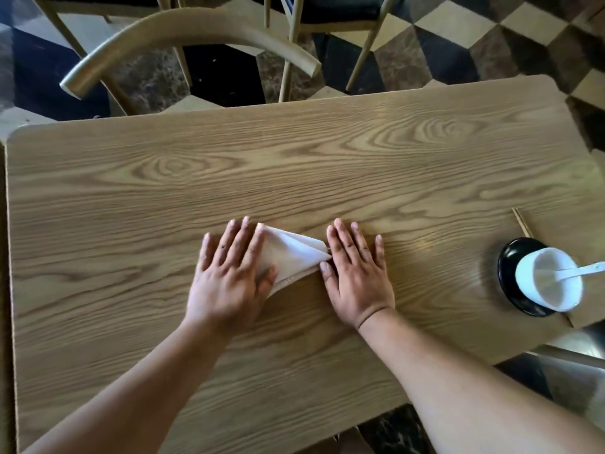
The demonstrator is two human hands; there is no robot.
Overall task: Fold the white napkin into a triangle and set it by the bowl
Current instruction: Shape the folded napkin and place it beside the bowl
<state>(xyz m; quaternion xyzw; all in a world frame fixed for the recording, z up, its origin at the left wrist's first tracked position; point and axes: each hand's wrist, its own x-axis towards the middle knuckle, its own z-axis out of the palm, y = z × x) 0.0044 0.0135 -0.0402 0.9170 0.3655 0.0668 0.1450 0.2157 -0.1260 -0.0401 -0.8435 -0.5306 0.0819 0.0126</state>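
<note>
Pressing flat, fingers spread, left hand (229, 273) and right hand (355, 270) pin the triangular white napkin (291, 253) on the wood-grain bench (294, 165); bowl (550, 280) well right, checkered floor (474, 37) beyond.

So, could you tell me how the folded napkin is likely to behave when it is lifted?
The napkin looks like soft cloth, so probably floppy and light. Its top layer already lifts at the tip, so the fold may spring open unless pinched. Flat hands suggest it slides easily.

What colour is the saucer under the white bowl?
Black, glossy; the saucer shows best in the head view.
</note>
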